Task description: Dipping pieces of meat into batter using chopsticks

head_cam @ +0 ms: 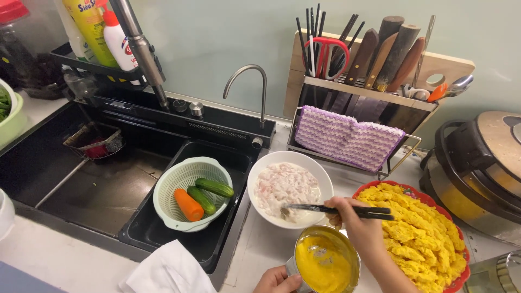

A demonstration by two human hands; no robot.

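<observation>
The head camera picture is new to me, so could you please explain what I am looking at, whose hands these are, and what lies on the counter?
There is no machine here: a person wears a camera on the head, so the one picture looks down at their own two hands at a kitchen counter. The right hand holds dark chopsticks, whose tips reach into a white bowl of pale raw pieces in a whitish coating. The left hand grips a small metal cup of yellow batter at the bottom edge. To the right stands a red plate heaped with yellow battered pieces. To the left, in the black sink, a pale green colander holds a carrot and two cucumbers. Behind are a tap, a knife rack with a purple cloth hung over it, and a cooker on the far right.
</observation>
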